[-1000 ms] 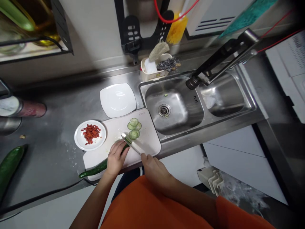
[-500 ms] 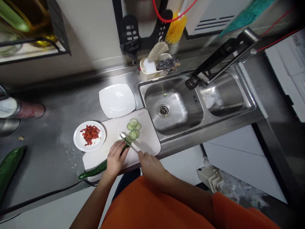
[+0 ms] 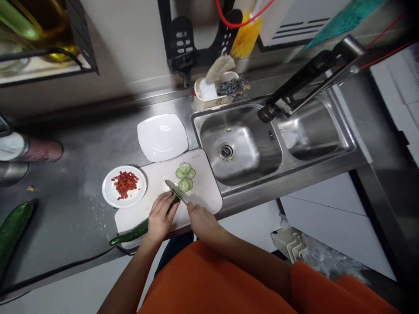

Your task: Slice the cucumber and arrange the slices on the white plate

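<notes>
My left hand [image 3: 159, 218] is closed over a long green cucumber [image 3: 131, 234], pressing it against the white cutting board [image 3: 206, 196]. The cucumber's thin end pokes out past the board's near left edge. In my right hand [image 3: 203, 222] is a knife [image 3: 178, 192], its blade lying at the cut end of the cucumber, close to my left fingertips. Just beyond the blade, several pale green cucumber slices [image 3: 185, 171] overlap in a small pile on the board. My right fingers hide the knife's handle.
A round white plate of chopped red pieces [image 3: 126, 184] overlaps the board's left side. Behind the board is a square white plate [image 3: 163, 138]. To the right are a steel sink [image 3: 248, 148] and faucet [image 3: 294, 87]. Another cucumber [image 3: 15, 226] lies far left.
The knife and my right hand have shifted slightly left, and the blade sits at a slightly different angle against the cucumber. My left hand keeps its hold. The whole view has shifted a little.
</notes>
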### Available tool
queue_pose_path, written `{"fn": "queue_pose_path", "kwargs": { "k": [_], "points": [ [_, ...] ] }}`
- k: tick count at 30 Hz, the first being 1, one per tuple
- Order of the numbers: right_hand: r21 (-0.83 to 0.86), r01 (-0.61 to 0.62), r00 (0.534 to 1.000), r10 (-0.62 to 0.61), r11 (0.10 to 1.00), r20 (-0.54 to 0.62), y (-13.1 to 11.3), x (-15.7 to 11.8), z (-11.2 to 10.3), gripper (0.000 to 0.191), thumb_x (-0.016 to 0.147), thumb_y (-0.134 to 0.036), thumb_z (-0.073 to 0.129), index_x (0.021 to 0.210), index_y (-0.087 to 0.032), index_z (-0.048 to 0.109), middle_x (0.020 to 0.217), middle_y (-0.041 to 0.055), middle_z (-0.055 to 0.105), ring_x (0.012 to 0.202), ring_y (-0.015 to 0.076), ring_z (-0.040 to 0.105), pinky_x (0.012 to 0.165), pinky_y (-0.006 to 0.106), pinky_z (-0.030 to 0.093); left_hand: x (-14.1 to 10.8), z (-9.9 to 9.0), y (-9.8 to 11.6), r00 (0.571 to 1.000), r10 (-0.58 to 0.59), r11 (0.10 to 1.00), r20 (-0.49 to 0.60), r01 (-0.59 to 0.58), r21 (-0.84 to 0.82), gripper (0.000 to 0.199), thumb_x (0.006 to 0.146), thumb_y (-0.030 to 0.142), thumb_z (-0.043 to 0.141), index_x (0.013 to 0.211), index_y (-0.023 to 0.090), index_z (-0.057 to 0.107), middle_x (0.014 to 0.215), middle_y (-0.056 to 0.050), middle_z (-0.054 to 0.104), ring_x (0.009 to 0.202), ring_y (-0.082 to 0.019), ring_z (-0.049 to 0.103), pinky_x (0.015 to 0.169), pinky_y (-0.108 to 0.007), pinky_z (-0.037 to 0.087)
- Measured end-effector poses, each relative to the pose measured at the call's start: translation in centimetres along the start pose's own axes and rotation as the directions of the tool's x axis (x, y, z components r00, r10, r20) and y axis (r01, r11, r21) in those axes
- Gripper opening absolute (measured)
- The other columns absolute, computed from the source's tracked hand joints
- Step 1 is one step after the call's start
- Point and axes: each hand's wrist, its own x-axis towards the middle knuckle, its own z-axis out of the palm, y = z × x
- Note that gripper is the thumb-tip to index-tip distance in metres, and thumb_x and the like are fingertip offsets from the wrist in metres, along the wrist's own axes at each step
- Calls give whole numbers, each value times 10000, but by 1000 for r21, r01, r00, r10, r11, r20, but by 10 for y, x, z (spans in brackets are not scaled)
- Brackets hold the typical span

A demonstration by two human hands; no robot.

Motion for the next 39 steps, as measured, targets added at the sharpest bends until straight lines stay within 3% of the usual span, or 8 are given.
{"fn": "queue_pose_path", "kwargs": {
  "k": [6,12,22,39],
  "points": [
    [19,5,1000,-5,1000,-26,4,5,13,297,891,-32,318,1097,-131,509,912,100,653,869,193,655,711,248,482,-2,1,-1,1000,-5,1000,-2,5,4,280,861,258,587,1135,206,602,1117,-96,666,1049,-225,622,955,-433,496],
    [29,-27,997,28,999,-65,9,-8,5,320,866,-41,346,1118,-146,512,924,102,650,877,217,653,706,271,480,-4,-1,-1,999,0,999,35,-2,43,334,864,271,581,1191,203,578,1175,-110,641,1091,-233,599,972,-431,483],
    [-6,-83,992,83,997,96,3,-48,-20,286,901,-46,295,1047,-169,508,934,107,651,862,209,667,664,249,478,-10,3,-3,1000,12,999,-6,-12,47,313,877,264,558,1178,187,594,1130,-110,660,1087,-233,601,964,-423,479],
    [10,-79,988,76,997,137,2,-48,-21,334,880,-8,270,1066,-158,505,958,123,655,862,239,669,649,286,487,-5,0,0,1000,22,998,-8,-22,54,283,857,235,585,1135,182,607,1097,-106,669,1058,-227,608,942,-407,491]
  ]
}}
